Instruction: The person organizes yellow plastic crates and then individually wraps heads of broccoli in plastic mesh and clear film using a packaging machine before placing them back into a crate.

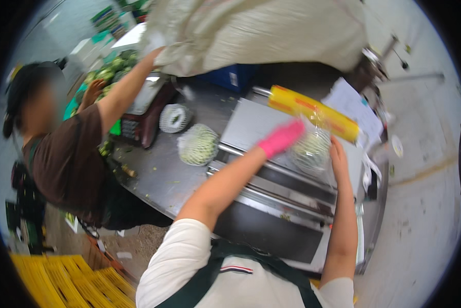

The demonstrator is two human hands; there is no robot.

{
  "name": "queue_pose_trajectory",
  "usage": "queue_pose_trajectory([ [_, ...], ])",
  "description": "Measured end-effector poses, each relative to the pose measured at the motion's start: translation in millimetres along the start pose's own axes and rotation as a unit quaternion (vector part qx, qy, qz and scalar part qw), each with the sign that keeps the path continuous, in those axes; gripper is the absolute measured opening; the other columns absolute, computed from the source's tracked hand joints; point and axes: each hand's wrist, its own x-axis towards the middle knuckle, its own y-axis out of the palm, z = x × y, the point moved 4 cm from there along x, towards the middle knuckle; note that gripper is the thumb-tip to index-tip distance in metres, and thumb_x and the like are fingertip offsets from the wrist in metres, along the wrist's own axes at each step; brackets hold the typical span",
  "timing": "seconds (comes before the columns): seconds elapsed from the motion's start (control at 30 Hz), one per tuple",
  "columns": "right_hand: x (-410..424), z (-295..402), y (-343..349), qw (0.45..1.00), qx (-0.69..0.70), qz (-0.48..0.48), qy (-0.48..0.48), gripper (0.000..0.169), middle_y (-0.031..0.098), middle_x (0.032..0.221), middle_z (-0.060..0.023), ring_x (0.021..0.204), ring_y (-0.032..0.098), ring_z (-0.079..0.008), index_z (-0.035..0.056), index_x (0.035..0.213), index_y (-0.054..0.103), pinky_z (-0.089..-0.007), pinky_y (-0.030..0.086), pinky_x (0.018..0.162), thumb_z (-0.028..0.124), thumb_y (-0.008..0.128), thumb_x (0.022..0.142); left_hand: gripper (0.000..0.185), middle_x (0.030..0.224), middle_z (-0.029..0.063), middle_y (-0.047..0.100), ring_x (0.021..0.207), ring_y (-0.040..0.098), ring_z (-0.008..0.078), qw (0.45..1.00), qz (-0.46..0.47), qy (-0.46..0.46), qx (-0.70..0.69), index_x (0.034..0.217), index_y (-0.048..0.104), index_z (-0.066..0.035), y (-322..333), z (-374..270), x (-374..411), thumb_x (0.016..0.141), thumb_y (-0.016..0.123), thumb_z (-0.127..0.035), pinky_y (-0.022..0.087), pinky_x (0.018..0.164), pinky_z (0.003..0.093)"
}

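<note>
A pale green round vegetable (312,148), in a white foam net under clear plastic film, is between my two hands above the wrapping machine (249,119). My left hand (283,138), in a pink glove, meets its upper left side. Bare, my right hand (337,154) presses along its right side. Motion blurs both hands, and the left fingertips are hard to make out. Just behind the vegetable lies a yellow roll of wrapping film (313,112). Two more foam-netted vegetables, one pale green (198,144) and one seen end-on (175,118), rest on the metal table left of the machine.
At the left, a co-worker (68,154) reaches towards a large woven sack (253,34) hanging over the table's back. A dark red weighing scale (150,115) stands beside a pile of green vegetables (117,65). Papers (353,104) lie behind the roll. Yellow crates (68,277) sit lower left.
</note>
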Motion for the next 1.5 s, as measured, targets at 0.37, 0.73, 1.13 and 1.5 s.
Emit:
queue_pose_trajectory([
  [0.37, -65.0, 24.7, 30.8, 0.991, -0.085, 0.101, -0.020, 0.083, 0.052, 0.118, -0.0197, 0.108, 0.052, -0.0273, -0.0012, 0.136, 0.022, -0.0317, 0.040, 0.091, 0.007, 0.068, 0.068, 0.085, 0.119, 0.0172, 0.048, 0.113, 0.046, 0.0328, 0.913, 0.060, 0.226, 0.335, 0.133, 0.032, -0.009, -3.8, 6.6, -44.9, 0.063, 0.076, -0.025, 0.037, 0.096, 0.0371],
  [0.73, -194.0, 94.4, -28.4, 0.973, 0.050, 0.154, 0.165, 0.045, 0.060, 0.096, -0.0115, 0.089, 0.059, -0.0162, -0.0046, 0.120, 0.044, -0.0257, 0.048, 0.072, 0.011, 0.050, 0.079, 0.033, 0.078, 0.0069, 0.062, 0.063, 0.057, 0.0136, 0.970, 0.196, 0.030, 0.140, 0.102, 0.061, -0.007, 35.0, -52.8, -185.8, 0.079, 0.064, -0.031, 0.048, 0.057, 0.0270],
  [1.13, -283.2, 15.9, 27.1, 0.943, 0.163, 0.013, 0.289, 0.020, 0.058, 0.067, -0.0041, 0.056, 0.056, -0.0103, -0.0016, 0.102, 0.056, -0.0194, 0.044, 0.051, 0.010, 0.054, 0.086, 0.039, 0.087, 0.0087, 0.062, 0.069, 0.061, 0.0135, 0.963, -0.032, -0.049, 0.263, 0.121, 0.051, -0.012, -3.6, 77.0, -251.6, 0.083, 0.058, -0.014, 0.049, 0.061, 0.0257],
  [1.5, -247.9, 7.9, 80.1, 0.966, 0.010, -0.023, 0.256, 0.019, 0.061, 0.074, -0.0135, 0.069, 0.059, -0.0322, 0.0068, 0.084, 0.052, -0.0423, 0.044, 0.059, 0.025, 0.046, 0.087, 0.027, 0.096, 0.0075, 0.060, 0.085, 0.057, 0.0155, 0.990, -0.073, -0.014, -0.123, 0.110, 0.055, -0.002, 16.0, 160.3, -195.4, 0.085, 0.049, -0.013, 0.045, 0.077, 0.0264],
])
